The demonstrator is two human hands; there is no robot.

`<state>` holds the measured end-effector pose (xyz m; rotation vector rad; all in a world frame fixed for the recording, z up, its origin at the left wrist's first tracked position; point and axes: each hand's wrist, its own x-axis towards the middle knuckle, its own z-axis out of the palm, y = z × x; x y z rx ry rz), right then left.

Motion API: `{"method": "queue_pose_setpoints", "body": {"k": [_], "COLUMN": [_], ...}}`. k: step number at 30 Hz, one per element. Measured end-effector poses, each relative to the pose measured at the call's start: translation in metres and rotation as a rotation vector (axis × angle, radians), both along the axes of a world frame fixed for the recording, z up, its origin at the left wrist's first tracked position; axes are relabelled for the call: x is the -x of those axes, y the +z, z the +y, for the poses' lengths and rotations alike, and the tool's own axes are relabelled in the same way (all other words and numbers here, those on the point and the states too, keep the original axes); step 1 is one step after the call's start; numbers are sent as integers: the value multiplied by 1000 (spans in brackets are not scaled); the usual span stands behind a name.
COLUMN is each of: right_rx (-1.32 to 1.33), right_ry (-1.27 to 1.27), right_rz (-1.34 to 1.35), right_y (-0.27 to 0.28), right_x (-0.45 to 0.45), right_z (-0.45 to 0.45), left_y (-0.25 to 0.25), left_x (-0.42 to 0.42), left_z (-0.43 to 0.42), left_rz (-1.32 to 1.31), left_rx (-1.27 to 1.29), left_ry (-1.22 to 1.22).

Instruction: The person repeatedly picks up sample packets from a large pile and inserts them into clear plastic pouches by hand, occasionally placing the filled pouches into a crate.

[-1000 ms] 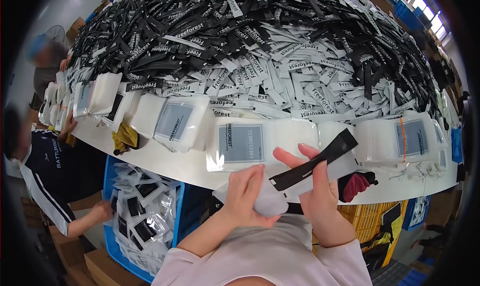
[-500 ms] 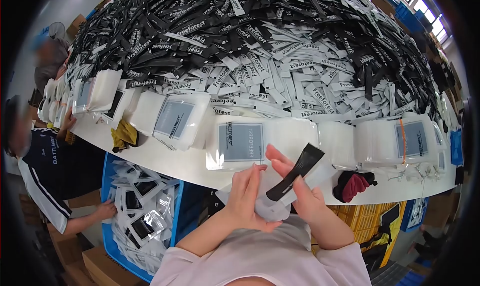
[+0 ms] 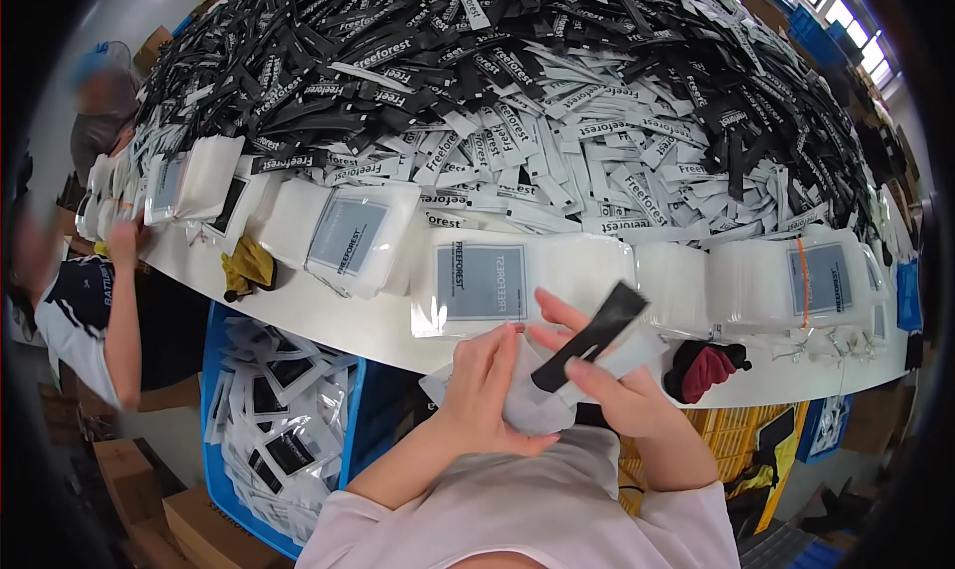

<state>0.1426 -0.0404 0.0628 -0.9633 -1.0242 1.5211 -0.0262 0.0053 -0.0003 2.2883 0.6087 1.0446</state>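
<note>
My left hand is closed on a translucent plastic bag just in front of the table's near edge. Between the thumb and fingers of my right hand are a black sachet and a white sachet beneath it. Both sachets slant down to the left, their lower ends at the bag's mouth. Just beyond my hands lies a stack of clear bags with a grey FREEFOREST label.
A huge heap of black and white sachets covers the far side. More bag stacks line the white table. A blue bin of filled bags stands left, a yellow crate right. Co-workers are at left.
My right hand and the sachets have moved left and down toward the bag. The near co-worker's arm has lifted from the blue bin to the table.
</note>
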Motion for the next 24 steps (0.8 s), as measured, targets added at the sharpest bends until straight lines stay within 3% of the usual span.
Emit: {"method": "queue_pose_setpoints", "body": {"k": [3, 6, 9, 14, 17, 20, 24], "right_rx": [-248, -292, -609, -621, -635, -660, -620], "right_ry": [161, -346, -295, 101, 216, 90, -76], "right_rz": [-489, -205, -888, -1071, -1153, -1089, -1095], "right_y": [-10, -16, -14, -21, -27, -17, -11], "right_x": [-2, 17, -13, -3, -6, -10, -12], "right_z": [2, -3, -14, -13, -12, -5, -2], "left_y": [1, 5, 6, 6, 26, 33, 22], "left_x": [-2, 0, 5, 7, 7, 26, 24], "left_z": [-2, 2, 5, 1, 2, 17, 14], "left_rz": [-19, -12, 8, 249, 133, 211, 64], "left_rx": [11, 34, 39, -188, -1, 605, 638], "left_ry": [2, 6, 8, 0, -149, -129, -84]}}
